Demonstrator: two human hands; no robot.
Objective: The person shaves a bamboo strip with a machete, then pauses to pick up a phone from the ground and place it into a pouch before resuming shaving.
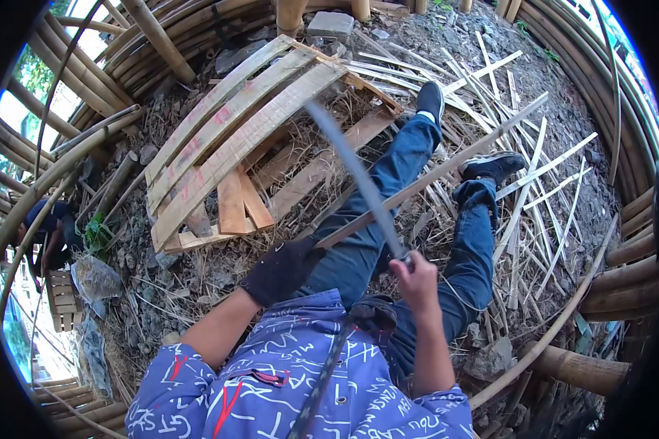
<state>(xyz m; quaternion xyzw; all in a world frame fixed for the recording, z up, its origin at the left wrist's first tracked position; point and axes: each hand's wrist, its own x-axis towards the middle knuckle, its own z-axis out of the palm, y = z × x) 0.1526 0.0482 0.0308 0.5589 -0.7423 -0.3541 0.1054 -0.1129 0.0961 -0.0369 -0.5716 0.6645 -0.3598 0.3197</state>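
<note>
My left hand [282,271], in a black glove, is closed around the near end of a long bamboo strip [465,155]. The strip slants away to the right across my legs. Bare-skinned, my right hand [417,284] grips the handle of a machete [359,172]. Its long blade is raised, smeared by motion, and crosses over the strip in this view. Between my legs and beyond my feet lie many thin split strips [520,212] and shavings.
A slatted wooden pallet [234,121] leans beside my left leg, with short boards [245,201] at its near side. Bamboo poles [615,293] ring the dirt ground. A stone [490,358] lies near my right knee. Another person [47,227] is at far left, beyond the poles.
</note>
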